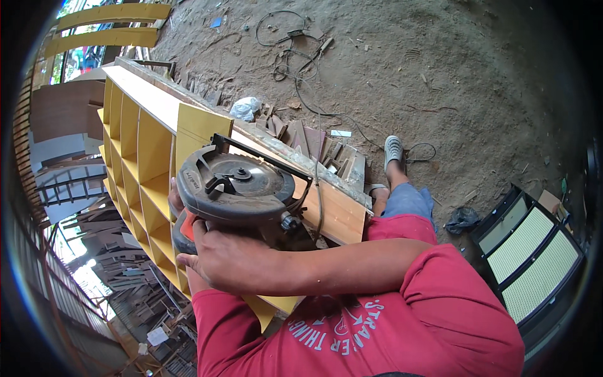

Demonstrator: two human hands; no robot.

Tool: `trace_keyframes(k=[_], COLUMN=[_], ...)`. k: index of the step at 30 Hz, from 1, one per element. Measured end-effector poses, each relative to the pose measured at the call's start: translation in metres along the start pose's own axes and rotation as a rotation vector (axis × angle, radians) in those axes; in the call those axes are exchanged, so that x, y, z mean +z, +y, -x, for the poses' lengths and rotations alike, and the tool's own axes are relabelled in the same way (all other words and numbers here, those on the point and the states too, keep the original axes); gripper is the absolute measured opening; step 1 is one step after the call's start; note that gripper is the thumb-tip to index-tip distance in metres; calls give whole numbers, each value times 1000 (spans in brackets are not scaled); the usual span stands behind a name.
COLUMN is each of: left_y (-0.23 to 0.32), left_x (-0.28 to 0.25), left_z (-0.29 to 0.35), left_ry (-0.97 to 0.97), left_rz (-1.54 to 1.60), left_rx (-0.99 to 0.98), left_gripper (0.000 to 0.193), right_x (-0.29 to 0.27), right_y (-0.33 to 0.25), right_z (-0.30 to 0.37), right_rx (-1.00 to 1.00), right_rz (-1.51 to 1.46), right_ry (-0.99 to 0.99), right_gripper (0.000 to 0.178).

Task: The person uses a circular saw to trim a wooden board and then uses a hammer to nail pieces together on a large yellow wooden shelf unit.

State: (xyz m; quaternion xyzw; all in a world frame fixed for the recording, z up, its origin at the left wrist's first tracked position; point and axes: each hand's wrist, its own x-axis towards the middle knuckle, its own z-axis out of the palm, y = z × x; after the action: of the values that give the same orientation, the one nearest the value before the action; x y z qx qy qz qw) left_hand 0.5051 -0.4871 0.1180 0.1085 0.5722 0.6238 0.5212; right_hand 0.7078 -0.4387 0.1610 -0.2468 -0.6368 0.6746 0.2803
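Note:
A dark, dusty circular saw (pixel 235 179) is held up, tilted so its round blade side and black base plate show. My right hand (pixel 232 259) is closed around its handle, by an orange-red part of the housing. My left hand (pixel 176 196) is mostly hidden behind the saw; a few of its fingers show curled against the saw's far left side. Beneath the saw lies a yellow board (pixel 200 131) with a pencil-like line across it, resting over a long pale wooden plank (pixel 339 220).
A yellow shelf frame (pixel 141 182) with several compartments stands at left. Wood offcuts (pixel 308 138) and a plastic bag (pixel 245 108) lie by the bench edge. A power cord (pixel 301 94) winds over the dirt floor. Black-framed panels (pixel 531 248) stand at right.

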Motion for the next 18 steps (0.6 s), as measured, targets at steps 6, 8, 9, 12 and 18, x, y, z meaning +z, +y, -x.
trace_keyframes(k=[6, 8, 9, 12, 18], left_y=[2, 4, 5, 8, 8], left_x=[3, 6, 7, 6, 10], left_z=[3, 1, 0, 3, 3], left_ry=[2, -1, -1, 10, 9], left_rz=[19, 17, 22, 24, 28], left_rx=[-6, -9, -6, 0, -2], left_gripper=[91, 91, 91, 92, 92], right_x=[8, 10, 9, 5, 6], right_y=[0, 4, 2, -5, -2], right_z=[-4, -6, -6, -13, -12], right_rx=[13, -18, -47, 25, -10], right_rz=[-2, 67, 126, 46, 162], right_ry=[36, 86, 126, -26, 60], right_gripper=[72, 73, 74, 74, 78])
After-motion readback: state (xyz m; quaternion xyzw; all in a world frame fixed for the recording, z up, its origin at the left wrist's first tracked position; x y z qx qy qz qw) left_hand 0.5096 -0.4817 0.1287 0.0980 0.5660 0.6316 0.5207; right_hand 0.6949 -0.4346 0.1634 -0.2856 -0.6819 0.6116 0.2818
